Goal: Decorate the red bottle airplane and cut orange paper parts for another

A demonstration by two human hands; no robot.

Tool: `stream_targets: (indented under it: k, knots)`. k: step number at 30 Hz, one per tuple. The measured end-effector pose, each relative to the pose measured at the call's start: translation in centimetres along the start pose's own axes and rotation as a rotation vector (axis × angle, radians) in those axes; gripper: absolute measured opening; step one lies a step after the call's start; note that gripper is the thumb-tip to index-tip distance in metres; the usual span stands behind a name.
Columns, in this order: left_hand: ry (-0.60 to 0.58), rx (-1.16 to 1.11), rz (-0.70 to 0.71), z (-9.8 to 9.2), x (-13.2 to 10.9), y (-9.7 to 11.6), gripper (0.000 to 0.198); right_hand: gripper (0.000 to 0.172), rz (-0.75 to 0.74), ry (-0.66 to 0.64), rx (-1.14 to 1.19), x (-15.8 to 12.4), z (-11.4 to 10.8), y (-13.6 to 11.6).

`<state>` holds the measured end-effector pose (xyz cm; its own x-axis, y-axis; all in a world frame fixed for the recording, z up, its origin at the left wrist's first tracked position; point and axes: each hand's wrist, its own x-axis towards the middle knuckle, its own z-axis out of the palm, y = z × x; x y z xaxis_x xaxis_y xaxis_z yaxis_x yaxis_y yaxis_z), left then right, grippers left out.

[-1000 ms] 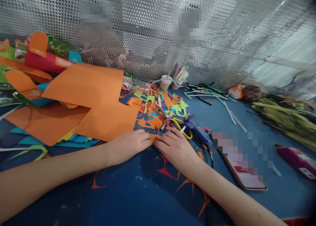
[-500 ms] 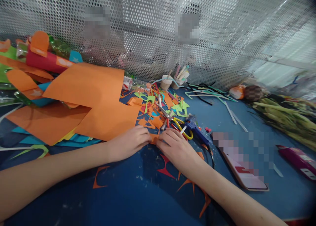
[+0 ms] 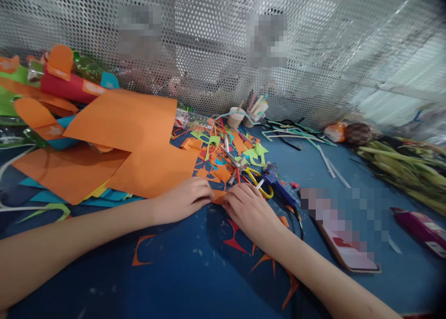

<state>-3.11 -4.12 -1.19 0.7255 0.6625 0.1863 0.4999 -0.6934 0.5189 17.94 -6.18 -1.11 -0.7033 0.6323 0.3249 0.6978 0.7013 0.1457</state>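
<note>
Between my two hands is a small piece of orange paper (image 3: 219, 197), low over the blue table. The fingers of my left hand (image 3: 186, 199) are closed on its left end. My right hand (image 3: 249, 207) pinches the right end, and its fingers hide part of the paper. Just beyond the hands lie scissors (image 3: 251, 175) with yellow and red handles. A blue glue gun (image 3: 280, 186) rests to the right of them. Large orange paper sheets (image 3: 153, 166) spread out to the left of my left hand.
Colourful paper scraps (image 3: 223, 172) cover the middle. Red-and-orange wrapped bottles (image 3: 66, 84) lie at the left. Cups of sticks (image 3: 256, 114) stand by the perforated metal screen (image 3: 209, 35). On the right are a phone (image 3: 351, 254), a purple box cutter (image 3: 418, 228) and dry husks (image 3: 407, 170).
Both hands keep hold of the orange paper and have hardly moved. The view has shifted very slightly.
</note>
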Motion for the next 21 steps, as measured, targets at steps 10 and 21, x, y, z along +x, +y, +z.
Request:
stream_targets:
  k: [10,21]
  knots:
    - [0.038,0.107,0.129,0.6,-0.21,-0.14,0.025,0.015,0.086,-0.006,0.082,-0.11,0.03,0.14]
    - [-0.02,0.082,0.076,0.17,-0.25,-0.01,0.016,0.015,-0.002,0.007,0.105,0.12,-0.41,0.29]
